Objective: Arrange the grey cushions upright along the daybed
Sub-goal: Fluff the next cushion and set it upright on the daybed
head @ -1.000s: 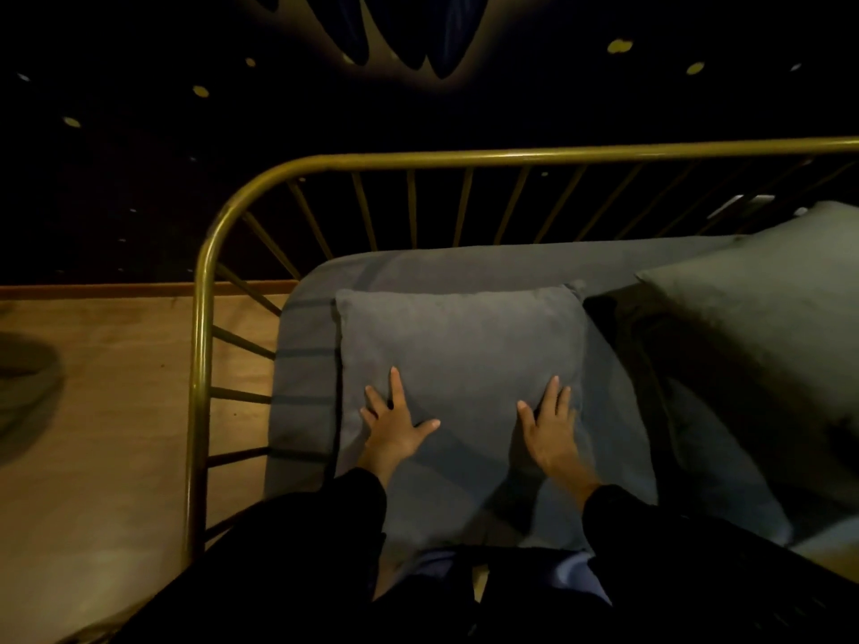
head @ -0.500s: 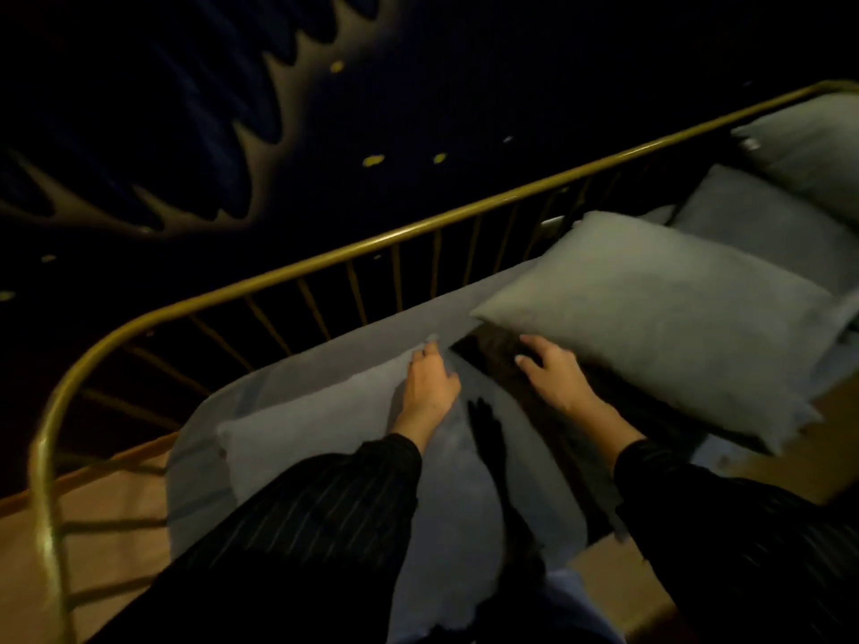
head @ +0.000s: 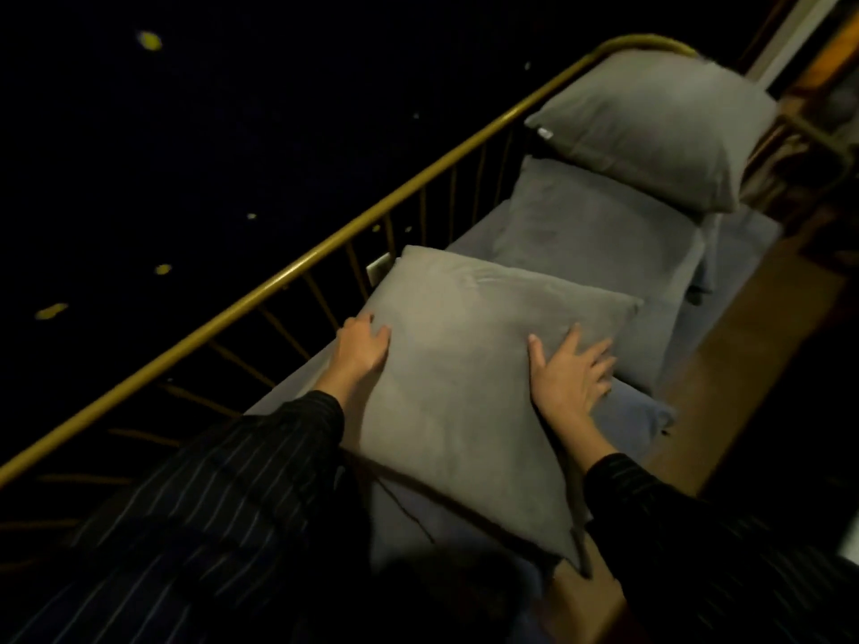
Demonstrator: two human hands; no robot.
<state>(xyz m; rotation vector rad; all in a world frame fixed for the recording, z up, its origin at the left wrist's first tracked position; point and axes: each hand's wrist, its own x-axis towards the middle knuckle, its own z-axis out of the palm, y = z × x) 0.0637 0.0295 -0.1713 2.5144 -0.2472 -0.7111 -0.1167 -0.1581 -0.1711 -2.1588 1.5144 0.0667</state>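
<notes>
Grey cushion, left hand gripping edge, right hand pressing flat

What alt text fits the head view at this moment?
Two hands handle the nearest grey cushion on a daybed: the left hand grips its edge by the gold rail, the right hand lies spread on its face. A second cushion and a third cushion sit farther along.

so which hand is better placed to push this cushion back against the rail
Probably the right hand: it lies spread on the cushion face, on the open side. The left hand sits at the edge beside the rail.
</notes>
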